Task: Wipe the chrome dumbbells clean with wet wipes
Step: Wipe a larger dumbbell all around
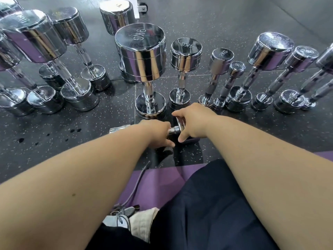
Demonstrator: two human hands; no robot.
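Left hand [158, 133] wraps the handle of the flat-lying dumbbell [173, 131], right hand [193, 121] grasps its end head, 9KG dumbbell [142, 56] upright just beyond.

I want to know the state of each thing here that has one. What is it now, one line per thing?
small dumbbell, horizontal, held by both hands.
left hand, curled round the handle.
right hand, curled round one end head.
9KG dumbbell, standing on end, untouched.
2KG dumbbell, standing on end, untouched.
1KG dumbbell, standing on end, untouched.
floor, spotted with wet drops.
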